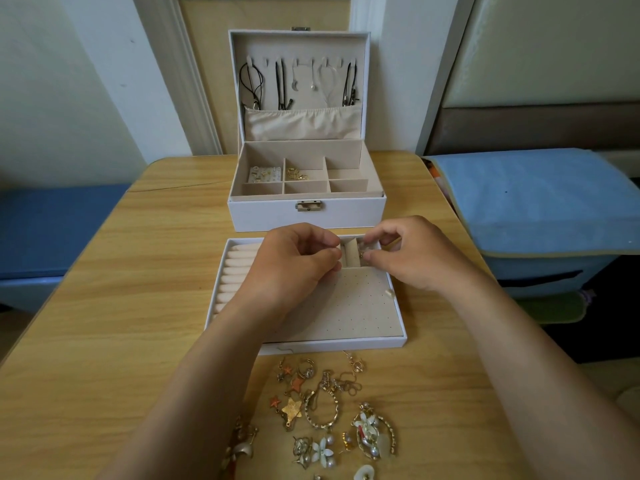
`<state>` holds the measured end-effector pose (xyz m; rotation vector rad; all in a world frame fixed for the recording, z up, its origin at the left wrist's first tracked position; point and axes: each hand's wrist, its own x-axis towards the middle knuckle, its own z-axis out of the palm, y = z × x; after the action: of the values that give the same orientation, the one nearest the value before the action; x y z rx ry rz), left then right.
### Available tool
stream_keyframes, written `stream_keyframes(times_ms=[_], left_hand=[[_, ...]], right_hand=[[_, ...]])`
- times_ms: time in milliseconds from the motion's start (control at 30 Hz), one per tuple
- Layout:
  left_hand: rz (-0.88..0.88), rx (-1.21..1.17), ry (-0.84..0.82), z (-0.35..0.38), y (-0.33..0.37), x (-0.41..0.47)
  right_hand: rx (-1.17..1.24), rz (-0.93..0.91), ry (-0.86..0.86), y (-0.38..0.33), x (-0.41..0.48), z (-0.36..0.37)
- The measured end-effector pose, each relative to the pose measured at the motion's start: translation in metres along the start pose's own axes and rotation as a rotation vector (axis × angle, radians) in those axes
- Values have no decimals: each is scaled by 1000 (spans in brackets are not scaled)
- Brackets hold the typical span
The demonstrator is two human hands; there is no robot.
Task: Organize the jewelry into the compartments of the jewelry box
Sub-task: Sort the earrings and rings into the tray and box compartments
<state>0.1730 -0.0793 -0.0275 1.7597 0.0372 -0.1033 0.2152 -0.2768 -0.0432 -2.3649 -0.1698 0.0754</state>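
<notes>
A white jewelry box (306, 213) stands open at the table's far side, necklaces hanging in its lid, small gold pieces in two back compartments. Its removable tray (394, 327) lies nearer me, with ring rolls on the left and a dotted earring panel. Both hands meet over the tray's far small compartments. My right hand (412, 254) pinches a small gold earring (361, 253) at its fingertips. My left hand (294, 261) has curled fingers right beside it; whether it touches the earring is hidden. A pile of loose earrings and charms (329, 410) lies on the table in front of the tray.
The wooden table (104, 306) has bare surface left of the tray. A blue-topped storage box (540, 209) stands off the right edge, a blue bench (45, 230) off the left. A tiny white piece (390, 293) sits on the earring panel's right side.
</notes>
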Motion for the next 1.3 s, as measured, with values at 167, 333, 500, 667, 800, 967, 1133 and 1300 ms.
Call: stream_keyframes(times_ms=[167, 333, 500, 667, 800, 967, 1133, 1300], left_hand=[[5, 4, -8, 0, 0, 0], [2, 12, -4, 0, 1, 1], [9, 26, -9, 1, 0, 0], [16, 35, -4, 0, 0, 1], [17, 39, -5, 0, 1, 1], [41, 72, -13, 0, 0, -1], [55, 74, -7, 0, 4, -3], [54, 81, 5, -1, 5, -5]], right_hand=[[59, -33, 53, 1, 0, -4], [-42, -67, 45, 0, -1, 2], [-22, -67, 65, -1, -1, 0], [-64, -78, 47, -2, -3, 0], [-55, -72, 55, -4, -2, 0], [-68, -77, 67, -3, -5, -3], [-105, -88, 44, 2, -8, 1], [-73, -95, 88, 1, -11, 1]])
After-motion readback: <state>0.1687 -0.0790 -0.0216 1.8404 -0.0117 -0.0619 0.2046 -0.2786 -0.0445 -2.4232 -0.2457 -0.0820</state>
